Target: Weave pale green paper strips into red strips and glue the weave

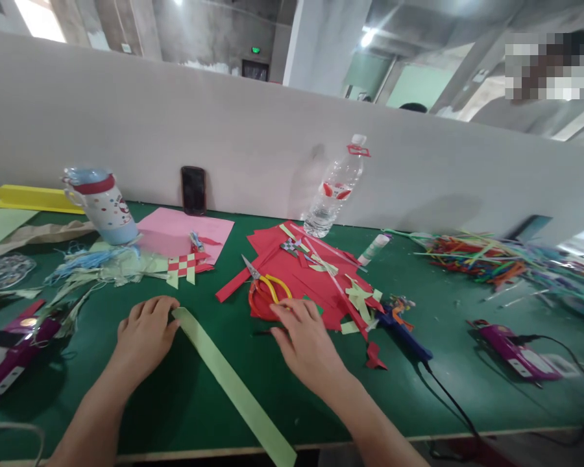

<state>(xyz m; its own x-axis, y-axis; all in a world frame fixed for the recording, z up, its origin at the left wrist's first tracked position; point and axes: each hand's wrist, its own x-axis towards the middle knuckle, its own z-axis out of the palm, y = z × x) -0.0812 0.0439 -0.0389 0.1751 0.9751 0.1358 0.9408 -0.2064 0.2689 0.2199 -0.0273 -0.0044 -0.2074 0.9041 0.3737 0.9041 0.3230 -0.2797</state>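
Observation:
My left hand (pixel 148 334) pinches the top end of a long pale green paper strip (pixel 238 389) between thumb and fingers. The strip slants down to the right, past the table's front edge. Over the handles of yellow-and-red scissors (pixel 267 285) is my right hand (pixel 304 331), thumb and forefinger apart; whether it touches them is hard to see. The scissors' blades point up and left, above red paper sheets (pixel 296 279). A red-and-white checked woven paper piece (pixel 187 264) with green tails lies beyond the left hand.
A water bottle (pixel 333 188), glue stick (pixel 374 249), patterned tumbler (pixel 102 206) and phone (pixel 193 190) stand toward the back partition. On the right are a blue corded glue gun (pixel 403 334), a purple corded device (pixel 513 350) and colourful strips (pixel 477 259). Another purple device (pixel 22 353) lies left.

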